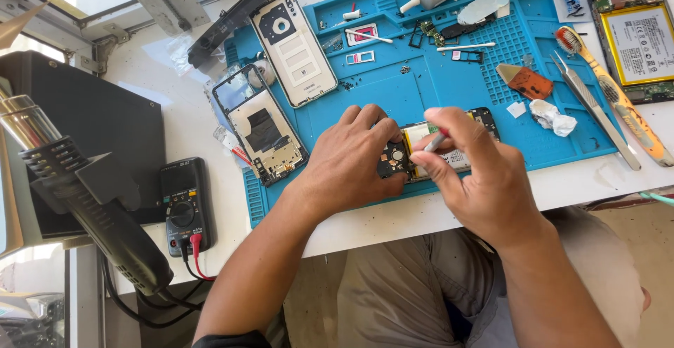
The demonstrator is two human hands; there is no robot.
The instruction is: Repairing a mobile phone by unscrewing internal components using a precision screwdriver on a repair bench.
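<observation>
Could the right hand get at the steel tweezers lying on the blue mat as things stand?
Probably not straight away: the right hand pinches a thin white-and-red tool over the opened phone. The steel tweezers lie uncovered to its right, with bare blue mat between.

Blue mat [449,88], white back cover [295,46], black multimeter [184,204], orange-handled toothbrush [618,99].

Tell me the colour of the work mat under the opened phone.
The work mat is blue, seen clearly in the head view, beneath the opened phone.
</observation>
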